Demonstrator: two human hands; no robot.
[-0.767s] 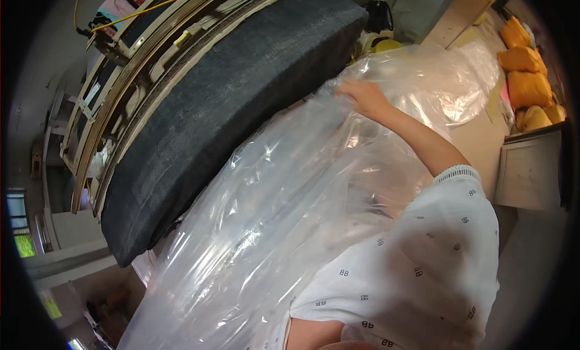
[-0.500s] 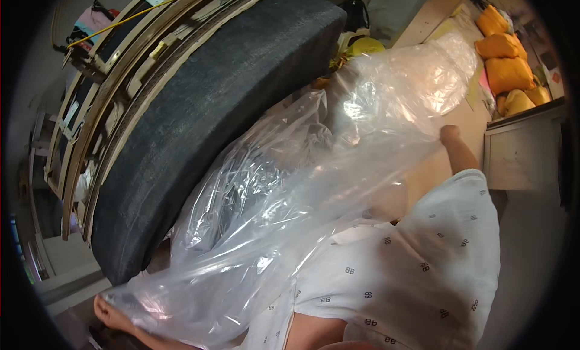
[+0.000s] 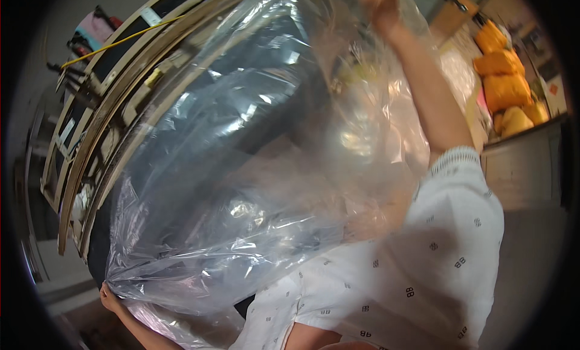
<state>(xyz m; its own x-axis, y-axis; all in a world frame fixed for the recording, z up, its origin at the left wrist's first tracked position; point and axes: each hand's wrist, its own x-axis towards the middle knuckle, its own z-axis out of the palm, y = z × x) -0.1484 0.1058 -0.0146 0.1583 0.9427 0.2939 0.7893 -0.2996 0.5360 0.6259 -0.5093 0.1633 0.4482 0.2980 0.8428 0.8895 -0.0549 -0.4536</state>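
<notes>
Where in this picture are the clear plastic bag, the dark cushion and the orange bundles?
clear plastic bag (image 3: pixel 241 187): head view, on its wrinkled middle.
dark cushion (image 3: pixel 96 253): head view, on its uncovered lower end left of the bag.
orange bundles (image 3: pixel 501 90): head view, on the middle bundle of the stack at upper right.

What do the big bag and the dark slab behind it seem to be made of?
Bag: thin clear plastic film, glossy; it wrinkles, glints and shows what lies behind it. Slab: probably foam covered in dark grey fabric; it looks matt, though the film blurs its texture.
</notes>
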